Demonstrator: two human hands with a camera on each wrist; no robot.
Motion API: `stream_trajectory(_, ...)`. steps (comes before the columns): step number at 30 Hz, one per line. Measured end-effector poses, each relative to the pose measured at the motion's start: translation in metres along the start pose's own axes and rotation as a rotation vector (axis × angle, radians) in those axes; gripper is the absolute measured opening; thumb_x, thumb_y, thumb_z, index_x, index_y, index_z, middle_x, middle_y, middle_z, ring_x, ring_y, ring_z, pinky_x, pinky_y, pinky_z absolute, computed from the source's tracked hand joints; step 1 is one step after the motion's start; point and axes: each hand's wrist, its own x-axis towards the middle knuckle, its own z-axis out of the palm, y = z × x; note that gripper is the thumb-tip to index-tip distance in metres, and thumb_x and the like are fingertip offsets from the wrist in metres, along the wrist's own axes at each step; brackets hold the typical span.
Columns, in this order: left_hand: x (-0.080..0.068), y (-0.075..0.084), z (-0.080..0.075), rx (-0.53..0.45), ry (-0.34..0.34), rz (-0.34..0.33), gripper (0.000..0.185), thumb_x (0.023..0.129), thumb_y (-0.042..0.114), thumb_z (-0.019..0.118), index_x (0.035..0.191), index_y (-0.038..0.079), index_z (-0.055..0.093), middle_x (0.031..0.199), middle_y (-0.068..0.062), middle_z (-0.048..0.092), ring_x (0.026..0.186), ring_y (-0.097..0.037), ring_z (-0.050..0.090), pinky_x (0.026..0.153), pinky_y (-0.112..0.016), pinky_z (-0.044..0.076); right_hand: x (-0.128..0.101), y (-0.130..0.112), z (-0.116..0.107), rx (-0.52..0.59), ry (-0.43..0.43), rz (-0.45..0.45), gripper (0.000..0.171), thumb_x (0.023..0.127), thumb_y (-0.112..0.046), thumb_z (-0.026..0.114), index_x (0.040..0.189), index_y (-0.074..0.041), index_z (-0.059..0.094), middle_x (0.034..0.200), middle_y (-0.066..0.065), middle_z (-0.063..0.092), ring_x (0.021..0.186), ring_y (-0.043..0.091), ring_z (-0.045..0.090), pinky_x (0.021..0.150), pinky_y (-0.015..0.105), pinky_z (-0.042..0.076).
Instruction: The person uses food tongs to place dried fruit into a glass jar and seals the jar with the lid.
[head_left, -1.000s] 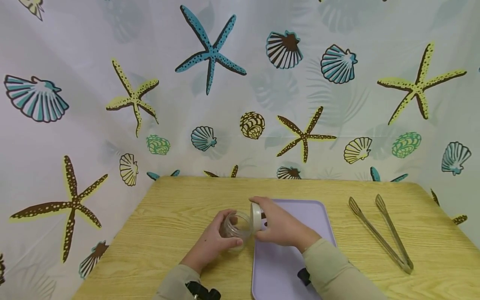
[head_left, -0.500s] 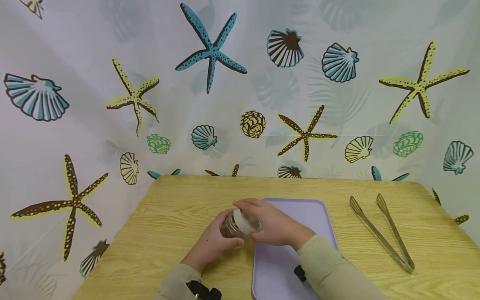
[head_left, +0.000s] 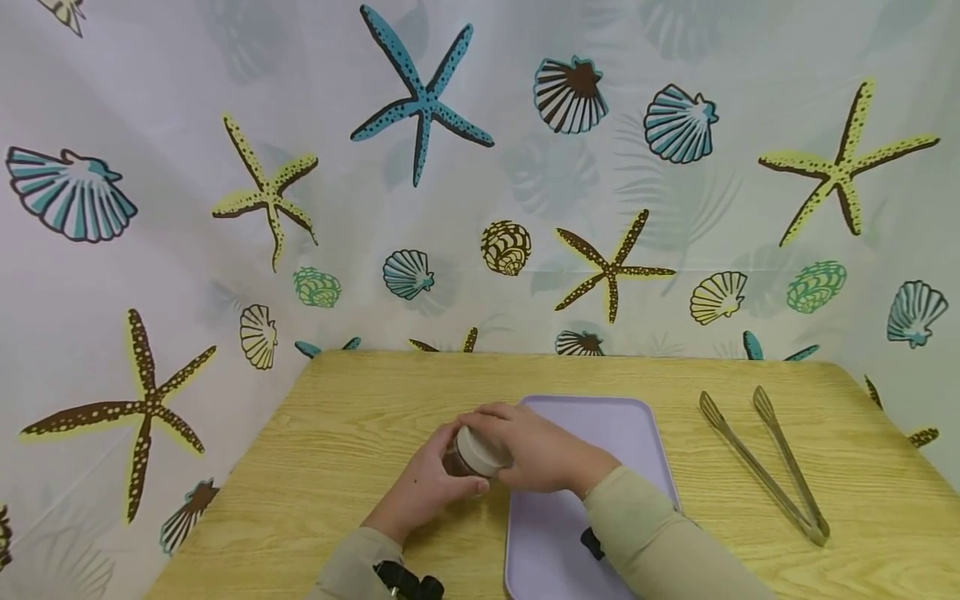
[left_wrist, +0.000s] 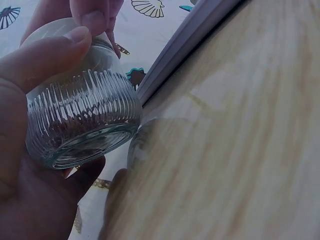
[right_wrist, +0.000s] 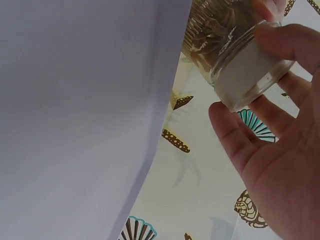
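My left hand (head_left: 423,483) grips a ribbed clear glass jar (left_wrist: 85,107), thumb on the near side and fingers around the far side. Brownish tones show through the glass. A whitish round lid (head_left: 482,452) sits over the jar's mouth, held by my right hand (head_left: 540,450) with thumb and fingers curled around its edge. Tilted toward the right, the jar is held close over the table by the tray's left edge. In the right wrist view, the fingertips (right_wrist: 220,110) of my right hand spread around the lid's rim. Part of the jar is hidden behind both hands.
A lilac tray (head_left: 558,533) lies under my right forearm. Farther right, metal tongs (head_left: 780,467) rest spread on the wooden table (head_left: 360,400). A curtain (head_left: 465,183) printed with starfish and shells hangs behind and at both sides.
My right hand has moved left and brought the lid from beside the open jar onto its mouth. My left hand has stayed about where it was, holding the jar.
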Motion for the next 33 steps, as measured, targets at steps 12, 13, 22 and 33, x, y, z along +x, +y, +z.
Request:
stream_trajectory(12, 0.002, 0.000, 0.000, 0.013, -0.005, 0.011, 0.092, 0.076, 0.036, 0.090, 0.152, 0.019, 0.041, 0.139, -0.005, 0.048, 0.122, -0.025, 0.052, 0.107, -0.052, 0.037, -0.001, -0.001, -0.003, 0.091, -0.054, 0.160, 0.084, 0.086, -0.045, 0.073, 0.158, -0.021, 0.036, 0.133, 0.004, 0.052, 0.099, 0.014, 0.056, 0.078, 0.031, 0.050)
stream_trajectory(13, 0.002, 0.000, 0.000, 0.021, -0.002, 0.015, 0.091, 0.076, 0.037, 0.090, 0.151, 0.019, 0.042, 0.138, -0.004, 0.048, 0.121, -0.024, 0.053, 0.107, -0.051, 0.038, -0.001, -0.001, -0.003, 0.098, -0.057, 0.170, 0.086, 0.086, -0.048, 0.072, 0.158, -0.018, 0.036, 0.132, 0.004, 0.053, 0.098, 0.015, 0.056, 0.078, 0.031, 0.050)
stream_trajectory(22, 0.001, 0.000, 0.001, 0.011, 0.000, 0.021, 0.089, 0.075, 0.034, 0.091, 0.149, 0.022, 0.044, 0.138, -0.003, 0.049, 0.120, -0.023, 0.053, 0.104, -0.048, 0.041, -0.001, 0.005, 0.002, 0.111, -0.036, 0.240, 0.072, 0.092, -0.068, 0.058, 0.136, -0.010, 0.057, 0.114, 0.000, 0.065, 0.095, 0.015, 0.060, 0.078, 0.036, 0.051)
stream_trajectory(33, 0.001, 0.000, 0.001, 0.022, 0.001, -0.004, 0.091, 0.077, 0.033, 0.090, 0.152, 0.023, 0.041, 0.142, 0.000, 0.048, 0.125, -0.024, 0.050, 0.111, -0.058, 0.030, -0.009, 0.007, -0.009, 0.106, -0.048, -0.043, 0.085, 0.087, -0.011, 0.068, 0.159, -0.038, 0.032, 0.166, 0.006, 0.020, 0.146, 0.029, 0.030, 0.105, 0.047, 0.043)
